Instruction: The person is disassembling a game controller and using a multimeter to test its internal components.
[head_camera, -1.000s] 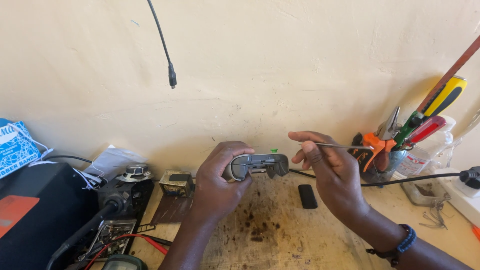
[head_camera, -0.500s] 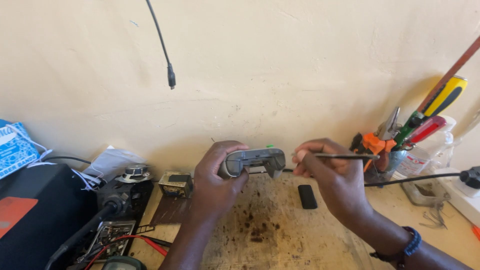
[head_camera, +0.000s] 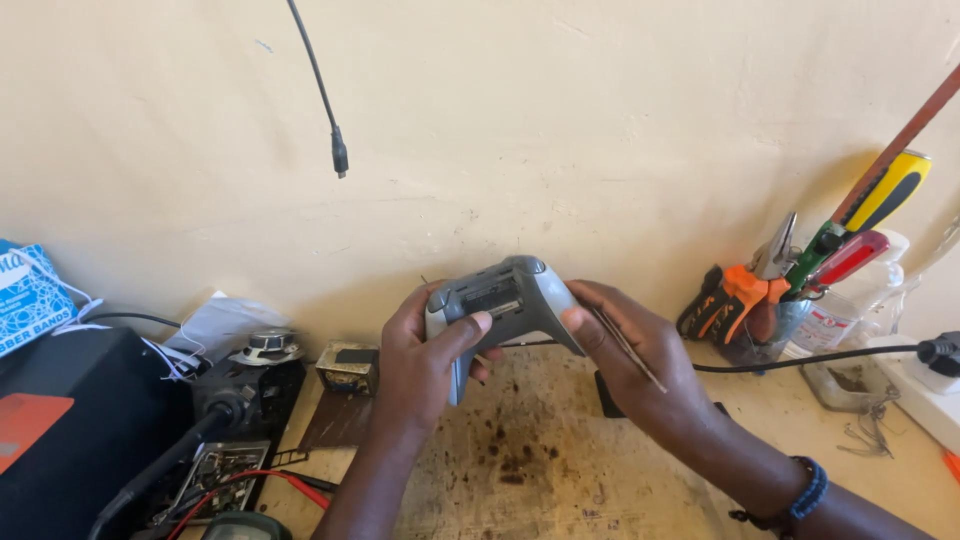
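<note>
A grey game controller (head_camera: 505, 297) is held up over the stained workbench (head_camera: 540, 470), its back side with an open dark compartment turned toward me. My left hand (head_camera: 425, 355) grips its left handle, thumb across the back. My right hand (head_camera: 640, 365) holds the right handle and also pinches a thin metal tool (head_camera: 628, 350) that runs along the palm, pointing down to the right.
A jar of pliers and screwdrivers (head_camera: 790, 290) stands at the right by the wall. A black cable (head_camera: 810, 360) runs to a white power strip (head_camera: 935, 375). Black equipment (head_camera: 70, 430), a small square part (head_camera: 348, 367) and a circuit board (head_camera: 215, 470) sit left. A cable plug (head_camera: 339, 155) hangs above.
The controller has been turned from lying level to tilted with its back toward me. My right hand moved in from pointing the thin tool rightward and now grips the controller's right handle.
</note>
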